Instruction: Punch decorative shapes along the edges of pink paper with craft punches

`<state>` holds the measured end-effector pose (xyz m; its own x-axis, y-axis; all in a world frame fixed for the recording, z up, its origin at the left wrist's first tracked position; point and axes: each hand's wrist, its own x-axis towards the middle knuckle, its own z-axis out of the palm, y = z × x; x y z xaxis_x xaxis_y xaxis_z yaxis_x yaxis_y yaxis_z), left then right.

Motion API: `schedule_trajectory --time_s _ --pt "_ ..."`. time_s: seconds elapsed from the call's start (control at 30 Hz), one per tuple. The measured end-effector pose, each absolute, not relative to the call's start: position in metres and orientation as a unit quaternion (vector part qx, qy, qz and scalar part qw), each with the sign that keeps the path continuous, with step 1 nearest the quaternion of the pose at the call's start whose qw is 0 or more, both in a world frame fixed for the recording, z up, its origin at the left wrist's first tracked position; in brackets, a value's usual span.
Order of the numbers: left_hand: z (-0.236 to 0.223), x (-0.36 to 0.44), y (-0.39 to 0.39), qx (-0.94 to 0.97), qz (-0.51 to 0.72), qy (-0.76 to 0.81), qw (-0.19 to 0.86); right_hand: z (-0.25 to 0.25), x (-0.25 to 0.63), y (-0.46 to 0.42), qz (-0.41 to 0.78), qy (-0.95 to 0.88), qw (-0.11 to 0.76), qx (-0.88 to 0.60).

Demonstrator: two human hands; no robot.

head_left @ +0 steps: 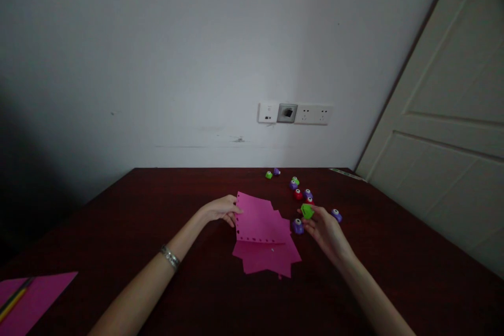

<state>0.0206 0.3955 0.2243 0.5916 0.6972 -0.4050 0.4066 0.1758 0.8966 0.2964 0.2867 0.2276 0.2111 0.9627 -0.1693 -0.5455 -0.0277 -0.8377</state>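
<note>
My left hand (223,208) pinches the left edge of a pink sheet of paper (258,218) and holds it up at a tilt. Small punched holes run along that sheet's left and lower edges. Beneath it lies more pink paper (270,263) with a jagged, pointed outline. In my right hand (323,228) is a green craft punch (307,211), gripped between thumb and fingers to the right of the paper. A purple craft punch (298,226) stands just left of my right fingers, and another purple punch (336,215) sits to the right of that hand.
Red (298,195), purple and green punches are grouped behind my right hand. A green punch (269,175) and a purple one (276,171) stand near the wall. Pencils (16,298) lie on pink paper (51,290) at front left. Sockets (313,114) line the wall; a white door (444,115) borders the right.
</note>
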Motion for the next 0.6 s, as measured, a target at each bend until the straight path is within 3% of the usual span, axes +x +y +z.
schedule_trajectory --time_s 0.33,0.5,0.6 --pt "0.227 0.021 0.389 0.672 0.025 0.42 0.61 0.231 0.307 0.286 0.532 -0.271 0.656 -0.461" --pt "0.223 0.02 0.39 0.693 0.004 0.409 0.594 0.23 0.312 0.29 0.445 -0.36 0.627 -0.528" --pt "0.224 0.02 0.389 0.705 -0.003 0.417 0.573 0.232 0.32 0.297 0.355 -0.457 0.565 -0.589"
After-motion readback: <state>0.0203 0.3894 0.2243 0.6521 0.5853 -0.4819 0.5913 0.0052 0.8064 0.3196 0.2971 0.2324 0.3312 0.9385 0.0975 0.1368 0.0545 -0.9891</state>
